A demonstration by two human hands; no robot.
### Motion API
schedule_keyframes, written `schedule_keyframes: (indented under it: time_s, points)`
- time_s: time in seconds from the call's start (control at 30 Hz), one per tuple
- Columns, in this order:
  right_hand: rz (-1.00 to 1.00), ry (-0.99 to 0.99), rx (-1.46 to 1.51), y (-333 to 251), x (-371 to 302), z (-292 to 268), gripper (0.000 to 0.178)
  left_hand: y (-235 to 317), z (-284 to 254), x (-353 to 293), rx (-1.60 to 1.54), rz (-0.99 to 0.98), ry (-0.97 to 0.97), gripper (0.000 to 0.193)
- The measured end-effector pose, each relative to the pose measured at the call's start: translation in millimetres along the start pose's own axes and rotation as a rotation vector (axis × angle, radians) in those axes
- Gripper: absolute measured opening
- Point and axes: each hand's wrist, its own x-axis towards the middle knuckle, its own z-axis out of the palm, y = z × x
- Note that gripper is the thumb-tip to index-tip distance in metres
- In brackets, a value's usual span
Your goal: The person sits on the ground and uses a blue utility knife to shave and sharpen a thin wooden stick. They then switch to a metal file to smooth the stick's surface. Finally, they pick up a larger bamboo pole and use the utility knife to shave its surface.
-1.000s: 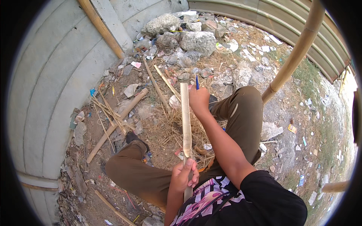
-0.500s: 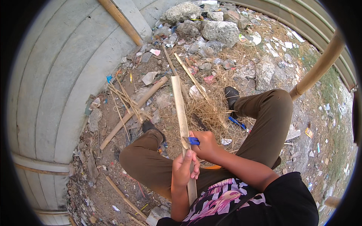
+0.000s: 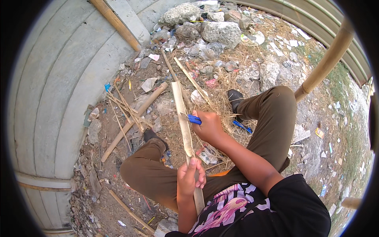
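A long split bamboo strip (image 3: 183, 132), pale on its upper face, runs from my lap out between my knees. Near its lower part my left hand (image 3: 190, 173) is wrapped round it, thumb on top. My right hand (image 3: 208, 125) is closed on a blue-handled utility knife (image 3: 194, 119). Its blade lies at the strip's right side, well above my left hand, and whether the edge touches the bamboo I cannot tell. A notch or rough curl shows on the strip just above my left thumb.
A slim blue tool (image 3: 242, 126) lies by my right foot. Thin bamboo sticks (image 3: 124, 106) cross a bamboo pole (image 3: 134, 122) at left. Rocks (image 3: 222, 33) and litter lie ahead. A concrete wall (image 3: 59, 91) rises at left; a slanting bamboo post (image 3: 325, 65) stands at right.
My right hand and the utility knife have moved up along the strip, away from my left hand. My left hand keeps its hold. The whole view has shifted slightly.
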Motion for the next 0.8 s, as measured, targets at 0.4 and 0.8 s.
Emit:
schedule_keyframes:
  time_s: [0.4, 0.8]
  points:
    - [0.089, 0.012, 0.001, 8, -3, -8, 0.035, 0, 2, 0, -0.038, -0.043, -0.106, 0.037]
    - [0.344, 0.095, -0.044, 33, 27, -11, 0.041, -9, 10, 2, -0.045, -0.117, -0.177, 0.038]
